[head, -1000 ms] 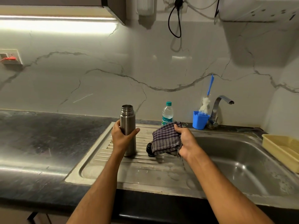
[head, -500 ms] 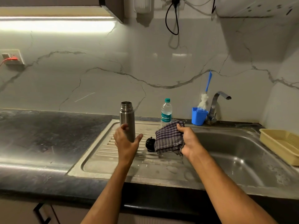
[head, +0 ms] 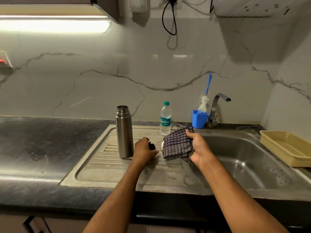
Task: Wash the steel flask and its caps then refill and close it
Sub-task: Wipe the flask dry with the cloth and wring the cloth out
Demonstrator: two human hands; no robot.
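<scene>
The open steel flask (head: 124, 132) stands upright and free on the ribbed drainboard (head: 104, 153). Just right of it, my left hand (head: 144, 151) curls round a small black cap (head: 152, 146) lying on the drainboard. My right hand (head: 197, 147) grips a checked purple cloth (head: 176, 143) that hangs over the drainboard's right end. A bit of a steel cap (head: 162, 145) peeks out from behind the cloth's left edge; the rest of it is hidden.
A plastic water bottle (head: 165, 118) stands behind the cloth. A blue cup (head: 199, 119) with a bottle brush (head: 204, 100) sits beside the tap (head: 217, 106). The sink basin (head: 244, 162) lies right, with a yellow tray (head: 286, 147) beyond it. Dark counter (head: 42, 145) stretches left.
My left hand let go of the flask and moved right onto the black cap. The right hand keeps holding the cloth in about the same place.
</scene>
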